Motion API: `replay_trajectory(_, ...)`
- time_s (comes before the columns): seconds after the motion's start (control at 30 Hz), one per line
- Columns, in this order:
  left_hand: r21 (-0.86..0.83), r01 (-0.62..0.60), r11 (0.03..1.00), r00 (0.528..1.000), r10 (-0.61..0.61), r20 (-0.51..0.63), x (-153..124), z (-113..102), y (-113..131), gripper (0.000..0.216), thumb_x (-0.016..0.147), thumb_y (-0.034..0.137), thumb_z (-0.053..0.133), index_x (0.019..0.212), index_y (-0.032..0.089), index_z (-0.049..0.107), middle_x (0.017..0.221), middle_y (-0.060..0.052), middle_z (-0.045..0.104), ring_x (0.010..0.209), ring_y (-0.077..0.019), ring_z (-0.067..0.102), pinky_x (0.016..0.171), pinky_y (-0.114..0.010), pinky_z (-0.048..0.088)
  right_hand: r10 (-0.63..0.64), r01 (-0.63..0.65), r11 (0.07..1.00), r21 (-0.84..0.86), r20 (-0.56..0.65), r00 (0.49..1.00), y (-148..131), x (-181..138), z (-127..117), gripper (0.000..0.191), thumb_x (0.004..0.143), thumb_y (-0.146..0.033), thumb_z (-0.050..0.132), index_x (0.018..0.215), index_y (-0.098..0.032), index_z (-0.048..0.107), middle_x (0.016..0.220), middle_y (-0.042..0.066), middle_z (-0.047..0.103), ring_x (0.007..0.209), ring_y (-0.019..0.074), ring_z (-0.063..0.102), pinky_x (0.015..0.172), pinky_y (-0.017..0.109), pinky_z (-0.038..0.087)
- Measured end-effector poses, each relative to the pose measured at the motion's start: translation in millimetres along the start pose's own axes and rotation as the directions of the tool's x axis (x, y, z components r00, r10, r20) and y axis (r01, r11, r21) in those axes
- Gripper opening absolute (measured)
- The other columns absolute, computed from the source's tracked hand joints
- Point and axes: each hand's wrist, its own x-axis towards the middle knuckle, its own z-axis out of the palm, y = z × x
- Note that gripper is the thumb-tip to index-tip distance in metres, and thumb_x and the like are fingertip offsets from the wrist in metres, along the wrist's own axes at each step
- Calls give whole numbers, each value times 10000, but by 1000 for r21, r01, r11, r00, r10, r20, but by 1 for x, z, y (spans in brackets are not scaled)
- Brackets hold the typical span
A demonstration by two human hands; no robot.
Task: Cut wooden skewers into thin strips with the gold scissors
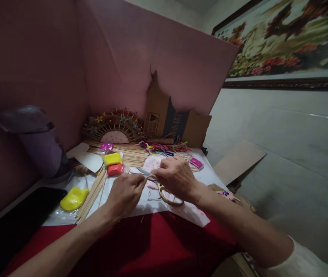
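Observation:
My left hand (127, 194) and my right hand (177, 175) are close together over the table, fingers pinched. Between their fingertips runs a short, thin, pale strand (149, 176); whether it is string or a sliver of stick, I cannot tell. Under them lies a pair of scissors with gold-coloured handles (168, 198), its blades pointing up and left, partly hidden by the hands. White fabric with pink spots (193, 213) spreads beneath the handles and hangs toward the front edge. More of that fabric (151, 162) shows behind my fingers.
Bamboo sticks (93, 194) lie left of my hands, near yellow clay (74, 198), a yellow packet (113, 159) and a red packet (115, 169). Coloured cords (164, 146), a decorated fan-shaped piece (113, 125) and cut cardboard (178, 119) stand behind. A black phone-like slab (22, 215) is front left.

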Motion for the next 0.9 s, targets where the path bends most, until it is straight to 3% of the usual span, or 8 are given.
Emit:
replay_trajectory(0.3, -55, 78, 995, 997, -79, -21, 0, 2, 1, 340, 821, 269, 395, 513, 173, 501, 530, -31, 546, 518, -129, 438, 533, -255, 247, -7, 11, 995, -98, 38, 999, -27, 3, 5, 168, 815, -157, 514, 704, -135, 638, 691, 95, 601, 654, 190, 511, 570, 301, 272)
replay_trajectory(0.47, -263, 108, 959, 993, -119, -26, 4, 1, -4, 341, 785, 321, 458, 480, 170, 478, 472, 14, 408, 491, -112, 339, 487, -243, 219, 13, -9, 996, -87, 46, 999, -25, 4, 2, 103, 810, -148, 518, 780, -121, 612, 765, 108, 616, 705, 201, 519, 584, 300, 292)
replay_trajectory(0.53, -447, 97, 889, 995, -83, 52, 6, -3, -5, 303, 753, 356, 516, 521, 162, 534, 466, 31, 379, 471, -97, 311, 460, -231, 207, 1, -2, 1000, 31, 39, 999, -11, 5, -2, 99, 819, -179, 522, 788, -143, 609, 787, 86, 626, 736, 188, 521, 640, 301, 310)
replay_trajectory(0.6, -632, 152, 760, 983, -51, 175, 9, -9, -5, 267, 723, 380, 560, 585, 151, 582, 452, 49, 352, 437, -78, 276, 431, -219, 184, -31, 21, 964, 265, 31, 999, 5, 7, -4, 113, 830, -191, 511, 772, -172, 607, 784, 38, 632, 752, 159, 526, 701, 294, 326)
replay_trajectory(0.67, -756, 222, 615, 964, -23, 264, 10, -13, -5, 268, 711, 397, 580, 628, 143, 596, 439, 63, 329, 408, -60, 240, 407, -208, 158, 5, -21, 835, 549, 30, 1000, 18, 8, -2, 123, 837, -196, 491, 777, -170, 595, 776, 11, 623, 736, 126, 539, 693, 254, 356)
replay_trajectory(0.73, -819, 252, 515, 957, -5, 291, 10, -15, -4, 275, 713, 403, 587, 642, 137, 595, 435, 65, 331, 393, -52, 231, 389, -203, 141, 88, -91, 688, 720, 41, 995, 26, 7, 4, 128, 834, -213, 480, 788, -161, 587, 774, 7, 613, 720, 111, 547, 660, 223, 379)
replay_trajectory(0.8, -845, 248, 473, 960, -3, 280, 9, -14, -4, 262, 717, 383, 595, 647, 131, 596, 435, 55, 364, 384, -53, 262, 376, -200, 148, 200, -150, 656, 740, 22, 980, 35, 6, 10, 121, 810, -225, 503, 768, -162, 596, 772, 8, 610, 723, 114, 540, 661, 221, 388)
replay_trajectory(0.9, -865, 231, 446, 969, -22, 247, 9, -9, -5, 231, 738, 351, 582, 677, 130, 609, 436, 38, 433, 387, -67, 342, 389, -200, 228, 357, -264, 776, 573, -54, 933, 54, 4, 20, 117, 768, -182, 525, 724, -174, 633, 762, 10, 629, 741, 128, 522, 696, 235, 372)
